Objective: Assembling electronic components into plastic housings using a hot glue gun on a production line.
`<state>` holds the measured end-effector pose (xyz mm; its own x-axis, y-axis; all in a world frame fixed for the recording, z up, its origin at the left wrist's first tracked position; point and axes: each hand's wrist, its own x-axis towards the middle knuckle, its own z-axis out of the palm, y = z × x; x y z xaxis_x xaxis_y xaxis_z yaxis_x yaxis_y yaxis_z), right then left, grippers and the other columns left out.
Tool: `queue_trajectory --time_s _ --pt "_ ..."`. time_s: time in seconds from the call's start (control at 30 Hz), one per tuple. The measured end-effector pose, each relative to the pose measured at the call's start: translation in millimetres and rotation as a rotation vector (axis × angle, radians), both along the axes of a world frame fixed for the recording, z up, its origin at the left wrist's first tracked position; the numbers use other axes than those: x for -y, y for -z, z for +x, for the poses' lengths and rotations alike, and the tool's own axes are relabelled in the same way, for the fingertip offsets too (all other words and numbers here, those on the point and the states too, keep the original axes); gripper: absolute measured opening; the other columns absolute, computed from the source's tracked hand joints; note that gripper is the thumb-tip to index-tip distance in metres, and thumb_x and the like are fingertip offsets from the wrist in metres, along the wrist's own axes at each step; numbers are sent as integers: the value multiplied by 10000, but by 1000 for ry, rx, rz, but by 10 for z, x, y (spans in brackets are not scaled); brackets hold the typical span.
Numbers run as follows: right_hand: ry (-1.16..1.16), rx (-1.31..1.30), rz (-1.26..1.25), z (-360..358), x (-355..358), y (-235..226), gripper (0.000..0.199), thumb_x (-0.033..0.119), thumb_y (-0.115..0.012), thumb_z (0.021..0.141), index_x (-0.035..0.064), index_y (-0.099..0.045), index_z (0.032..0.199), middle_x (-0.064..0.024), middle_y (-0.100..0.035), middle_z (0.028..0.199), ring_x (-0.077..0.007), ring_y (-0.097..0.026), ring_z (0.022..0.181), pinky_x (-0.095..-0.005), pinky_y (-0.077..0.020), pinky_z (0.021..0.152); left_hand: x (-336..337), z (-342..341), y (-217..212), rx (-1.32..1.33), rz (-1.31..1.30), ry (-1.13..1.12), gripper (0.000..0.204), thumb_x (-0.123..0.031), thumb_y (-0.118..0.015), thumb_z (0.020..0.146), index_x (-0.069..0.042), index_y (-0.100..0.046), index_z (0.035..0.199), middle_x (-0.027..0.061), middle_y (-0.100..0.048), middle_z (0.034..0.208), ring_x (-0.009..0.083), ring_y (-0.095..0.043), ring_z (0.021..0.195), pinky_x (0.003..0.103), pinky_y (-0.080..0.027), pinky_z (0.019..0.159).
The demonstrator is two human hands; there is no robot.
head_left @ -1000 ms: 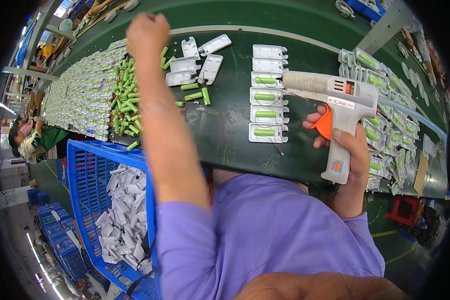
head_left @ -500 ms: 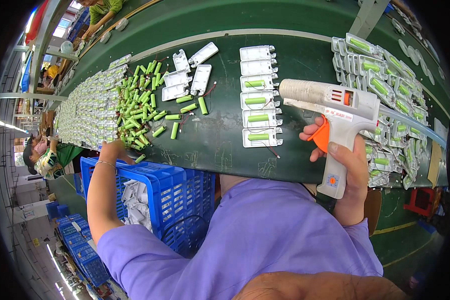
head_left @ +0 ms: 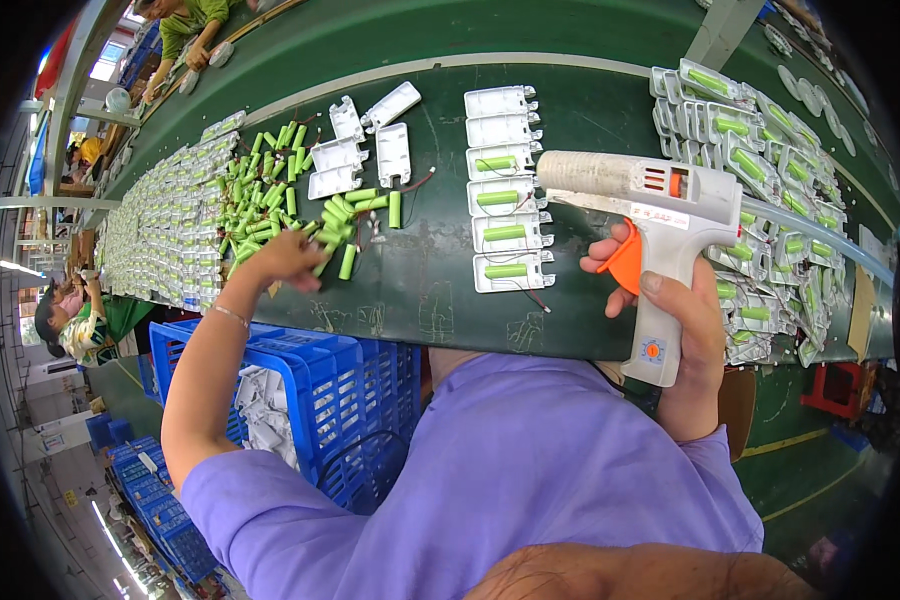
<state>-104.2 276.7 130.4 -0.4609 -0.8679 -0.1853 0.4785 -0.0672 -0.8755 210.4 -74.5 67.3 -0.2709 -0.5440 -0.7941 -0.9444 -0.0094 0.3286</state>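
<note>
My right hand (head_left: 692, 305) is wrapped round the handle of a white hot glue gun (head_left: 705, 200) with an orange trigger; its nozzle end points left, above the table. A clear glue stick (head_left: 820, 240) runs from its back. My left hand (head_left: 288, 258) reaches over the near side of a heap of green cylindrical batteries (head_left: 260, 195) with thin wires; motion smears its fingers, so whether it holds one is unclear. Between the hands stands a column of white plastic casings (head_left: 503, 232). The nearer casings hold a green battery each; the two farthest hold none.
Loose white casings (head_left: 394, 155) lie beyond the heap. Rows of filled casings (head_left: 160, 225) spread at the left, and stacked ones (head_left: 750, 150) stand at the right. A blue crate (head_left: 320, 400) with white parts sits below the table edge. Another person (head_left: 195, 30) works at far left.
My left hand has moved right and away from me, from the crate's edge onto the heap. Several batteries at its right side have shifted into a bunch. The glue gun stays in my right hand.
</note>
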Motion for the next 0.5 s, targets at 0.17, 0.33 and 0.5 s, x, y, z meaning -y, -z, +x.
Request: queue_trajectory --time_s 0.17,0.33,0.5 --pt "-51 -2 -8 -34 -46 38 495 159 -592 798 -97 -504 1212 -212 -632 1084 -275 -632 1027 -301 -535 682 141 -687 -363 141 -7 202 452 -321 -716 836 74 -586 1014 168 -656 836 250 -683 602 342 -593 504" --pt "-47 -11 -35 -40 -110 34 493 148 -592 798 -95 -499 1216 -214 -628 1087 -286 -629 1037 -304 -537 682 336 -1405 -978 245 -565 397 241 -177 -684 829 56 -630 801 146 -666 679 214 -654 506 337 -563 448" --pt "-29 -14 -49 -27 -177 18 497 143 -590 800 -93 -490 1227 -217 -620 1099 -293 -627 1038 -312 -541 683 -297 -1528 -465 -223 -757 287 230 -231 -749 752 -21 -681 819 147 -692 741 263 -689 636 372 -554 638"
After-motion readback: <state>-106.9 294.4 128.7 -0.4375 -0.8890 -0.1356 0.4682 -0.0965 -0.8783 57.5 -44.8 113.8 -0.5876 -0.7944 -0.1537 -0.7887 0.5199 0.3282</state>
